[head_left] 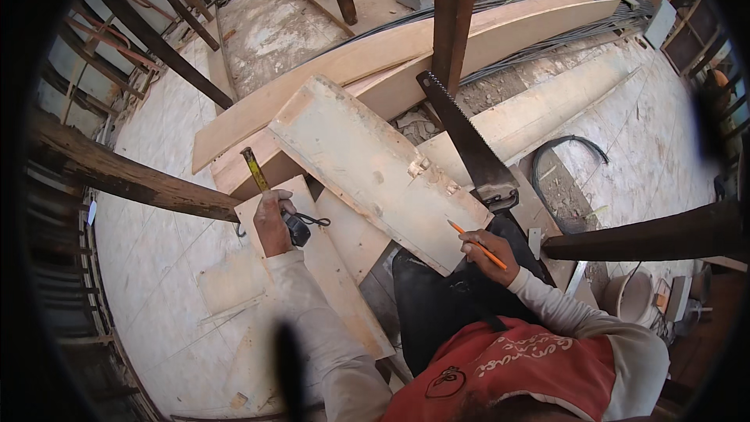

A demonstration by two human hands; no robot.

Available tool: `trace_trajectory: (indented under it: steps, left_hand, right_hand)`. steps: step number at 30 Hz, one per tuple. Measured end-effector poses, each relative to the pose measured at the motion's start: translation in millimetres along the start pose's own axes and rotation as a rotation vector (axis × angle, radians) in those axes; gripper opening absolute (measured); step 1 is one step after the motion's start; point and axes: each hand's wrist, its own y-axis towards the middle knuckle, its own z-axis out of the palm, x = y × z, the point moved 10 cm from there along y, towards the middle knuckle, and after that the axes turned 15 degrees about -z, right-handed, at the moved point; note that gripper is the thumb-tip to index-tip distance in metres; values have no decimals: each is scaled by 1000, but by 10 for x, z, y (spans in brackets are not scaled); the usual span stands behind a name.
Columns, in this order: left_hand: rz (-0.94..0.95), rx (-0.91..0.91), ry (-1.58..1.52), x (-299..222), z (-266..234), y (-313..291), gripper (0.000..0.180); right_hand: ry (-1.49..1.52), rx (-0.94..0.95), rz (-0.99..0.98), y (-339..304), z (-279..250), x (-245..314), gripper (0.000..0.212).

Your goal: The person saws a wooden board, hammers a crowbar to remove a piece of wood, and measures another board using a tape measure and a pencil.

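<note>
My left hand (273,219) is closed around a tape measure (298,227) with a dark case and a black wrist loop. A short length of its yellow blade (254,169) sticks out past my fingers. In my right hand (490,255) is an orange pencil (479,243), its tip pointing at a pale wooden board (367,168). That board lies slantwise before me, its near end by my lap, with chipped patches on its face. A handsaw (469,137) rests to the right of the board, teeth along its right edge, handle near my right knee.
Long plywood strips (328,82) lie beyond the board, beside bundled steel rods (539,47). Dark wooden posts (453,16) stand around me, one (648,236) close on the right. A narrow plank (344,297) lies by my left arm. A coil of black wire (539,164) and a bucket (626,297) are at right.
</note>
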Motion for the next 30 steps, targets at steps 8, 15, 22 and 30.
trace_trajectory:
  steps: [8,15,22,30]
  left_hand:
    - [-416,-22,827,2114,313,-1885,50]
    - [-386,-94,1167,3117,126,-2397,56]
    - [-325,-115,1109,2633,280,-2454,48]
    - [-314,-1146,1063,1409,-1352,-2546,82]
  right_hand:
    - [4,85,174,-1197,-222,-174,22]
    - [-37,122,138,-1236,-273,-348,23]
    - [-103,149,40,-1311,-276,-387,26]
    - [-55,142,114,-1279,-223,-469,26]
